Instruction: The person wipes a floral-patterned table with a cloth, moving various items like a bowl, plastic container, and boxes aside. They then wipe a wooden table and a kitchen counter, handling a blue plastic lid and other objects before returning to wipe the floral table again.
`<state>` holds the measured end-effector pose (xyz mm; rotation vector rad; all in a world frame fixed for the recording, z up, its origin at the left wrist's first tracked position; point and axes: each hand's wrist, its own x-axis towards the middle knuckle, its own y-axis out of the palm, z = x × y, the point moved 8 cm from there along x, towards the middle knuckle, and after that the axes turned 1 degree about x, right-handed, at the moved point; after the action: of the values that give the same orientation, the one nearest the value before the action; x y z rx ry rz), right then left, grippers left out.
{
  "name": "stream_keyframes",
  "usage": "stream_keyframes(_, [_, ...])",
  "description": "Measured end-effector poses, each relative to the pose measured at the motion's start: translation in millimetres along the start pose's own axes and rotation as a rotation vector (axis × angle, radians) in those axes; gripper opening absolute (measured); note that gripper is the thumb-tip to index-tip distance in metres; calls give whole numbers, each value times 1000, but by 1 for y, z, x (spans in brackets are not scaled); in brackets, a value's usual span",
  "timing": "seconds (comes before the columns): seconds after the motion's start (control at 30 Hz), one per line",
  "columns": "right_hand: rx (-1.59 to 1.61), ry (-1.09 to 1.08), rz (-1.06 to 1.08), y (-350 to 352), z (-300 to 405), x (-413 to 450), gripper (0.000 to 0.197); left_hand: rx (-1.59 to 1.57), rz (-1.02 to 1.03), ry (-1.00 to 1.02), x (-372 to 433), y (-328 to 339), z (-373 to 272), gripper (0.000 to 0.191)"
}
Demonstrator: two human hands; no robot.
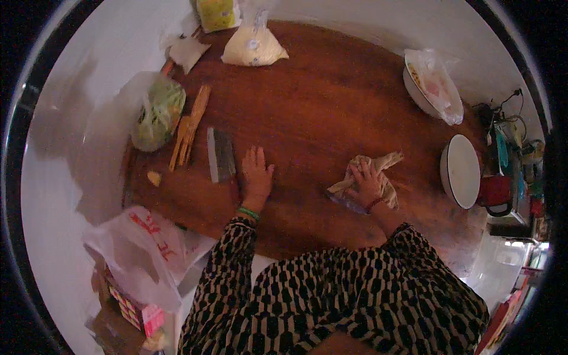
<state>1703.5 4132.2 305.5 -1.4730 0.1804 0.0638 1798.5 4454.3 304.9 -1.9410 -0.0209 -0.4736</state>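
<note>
My left hand [257, 177] rests flat on the brown wooden table [319, 106], fingers a little apart, with nothing in it. Just left of it lies a cleaver [220, 155] with a broad dark blade. My right hand [367, 184] presses down on a crumpled, patterned cloth [388, 188], which spreads out around the fingers on the tabletop. Whether the fingers grip the cloth is not plain. Several wooden chopsticks [191, 128] lie beyond the cleaver to the left, and a small yellowish piece [154, 178] sits near the left edge.
Bagged green vegetables [159, 111] stand at the left edge, a bag of pale grain or powder [255, 46] at the far side. On the right are a white enamel bowl [461, 171], a basin with a plastic bag [432, 88] and a red pot [495, 191]. A plastic bag [146, 253] hangs at the near left.
</note>
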Motion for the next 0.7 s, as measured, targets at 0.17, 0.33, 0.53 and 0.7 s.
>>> stream_keyframes(0.17, [-143,245,-284,-6,-93,142,64,101,72,13,28,3,31,55])
stream_keyframes(0.33, [-452,328,-305,-11,-180,335,60,45,89,29,16,-8,36,55])
stream_keyframes(0.53, [-467,-163,-269,-30,-57,538,46,92,251,-34,18,-5,34,56])
stream_keyframes(0.7, [-201,-248,-553,-46,73,607,41,85,246,-33,33,-4,24,57])
